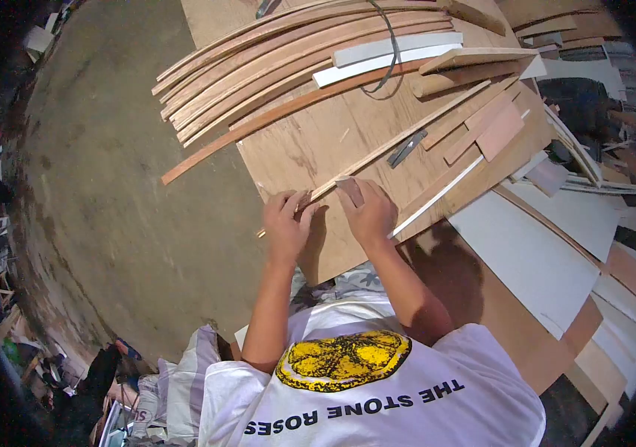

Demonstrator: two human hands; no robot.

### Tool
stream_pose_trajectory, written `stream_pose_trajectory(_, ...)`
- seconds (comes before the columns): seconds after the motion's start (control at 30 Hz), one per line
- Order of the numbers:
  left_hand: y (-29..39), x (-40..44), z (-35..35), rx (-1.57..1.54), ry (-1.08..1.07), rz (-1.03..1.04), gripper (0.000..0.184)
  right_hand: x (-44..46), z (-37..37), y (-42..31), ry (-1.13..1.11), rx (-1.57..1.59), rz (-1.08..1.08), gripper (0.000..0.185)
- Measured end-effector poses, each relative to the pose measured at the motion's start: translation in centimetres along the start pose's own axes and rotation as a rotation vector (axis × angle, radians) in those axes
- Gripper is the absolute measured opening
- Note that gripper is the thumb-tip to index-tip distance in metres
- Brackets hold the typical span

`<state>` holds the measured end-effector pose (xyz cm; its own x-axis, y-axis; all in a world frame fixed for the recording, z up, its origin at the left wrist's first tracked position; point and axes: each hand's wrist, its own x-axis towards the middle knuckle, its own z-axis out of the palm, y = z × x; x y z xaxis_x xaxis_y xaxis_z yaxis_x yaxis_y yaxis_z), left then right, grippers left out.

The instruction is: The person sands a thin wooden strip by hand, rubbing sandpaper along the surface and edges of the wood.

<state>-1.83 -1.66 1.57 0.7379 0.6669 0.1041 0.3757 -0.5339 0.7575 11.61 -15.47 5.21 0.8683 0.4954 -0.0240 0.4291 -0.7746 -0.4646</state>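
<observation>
A long thin wooden strip lies diagonally across the plywood board, its near end jutting past the board's left edge. My left hand is closed around the strip close to that end. Just to its right, my right hand is closed in a pinch on a small brownish piece at the strip's side; what the piece is I cannot make out. A dark flat tool rests on the board beyond my right hand.
Several long wooden strips lie at the board's far side, with a white strip and a dark strap loop over them. Short offcuts sit at the right. White panels lean below the board's right edge.
</observation>
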Motion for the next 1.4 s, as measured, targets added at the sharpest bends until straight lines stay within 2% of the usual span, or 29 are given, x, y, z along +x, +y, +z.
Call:
stream_pose_trajectory(0.1,-1.2,-0.8,1.4,-0.006,0.039,0.021,0.032,0.6,0.9,1.0,0.022,-0.126,0.125,0.037)
stream_pose_trajectory(0.2,-1.4,-1.4,2.2,-0.013,0.084,0.017,0.03,2.6,0.4,1.1,0.203,-0.022,0.073,0.032)
stream_pose_trajectory(0.3,-1.3,-1.3,2.4,0.001,0.113,0.018,0.026,2.5,-0.8,-1.2,-0.089,-0.05,0.041,0.031)
stream_pose_trajectory(0.4,-0.9,-1.2,2.4,0.014,0.125,0.035,0.023,1.3,-1.9,-3.1,-0.214,-0.049,-0.08,0.029)
stream_pose_trajectory(0.5,-1.3,-1.0,2.1,0.053,0.121,0.072,0.022,2.8,-0.2,0.4,-0.268,-0.192,-0.008,0.03)
stream_pose_trajectory(0.6,-0.7,-1.3,2.0,0.061,0.136,0.068,0.023,5.0,-0.5,1.2,-0.171,-0.245,0.118,0.03)
stream_pose_trajectory(0.7,-0.7,-1.2,2.6,0.061,0.15,0.07,0.023,3.6,-1.5,-2.8,-0.284,-0.201,0.065,0.028)
stream_pose_trajectory(0.8,-0.8,-1.6,2.1,0.053,0.15,0.087,0.023,3.2,-2.5,-3.7,-0.389,-0.181,-0.037,0.026)
stream_pose_trajectory(0.9,-0.2,-2.1,2.6,0.058,0.198,0.096,0.023,4.9,-1.6,1.6,-0.156,-0.211,-0.158,0.028)
stream_pose_trajectory(0.93,-0.1,-2.2,2.8,0.061,0.202,0.102,0.023,5.2,-1.3,2.0,-0.143,-0.164,0.043,0.031)
stream_pose_trajectory(1.03,-0.6,-2.3,3.4,0.062,0.222,0.114,0.023,3.1,0.6,0.6,-0.16,-0.208,0.15,0.032)
stream_pose_trajectory(1.13,-0.5,-2.5,3.3,0.065,0.235,0.127,0.022,0.2,-1.9,-4.8,-0.251,-0.136,-0.063,0.032)
stream_pose_trajectory(1.23,0.4,-2.0,2.5,0.037,0.231,0.128,0.022,2.1,3.1,3.9,-0.065,-0.225,-0.092,0.029)
stream_pose_trajectory(1.33,0.0,-2.5,2.9,0.045,0.245,0.134,0.021,3.7,-1.4,0.9,-0.106,-0.309,0.154,0.026)
stream_pose_trajectory(1.4,-0.1,-2.5,3.4,0.042,0.248,0.147,0.021,1.5,1.2,2.0,-0.056,-0.196,-0.082,0.024)
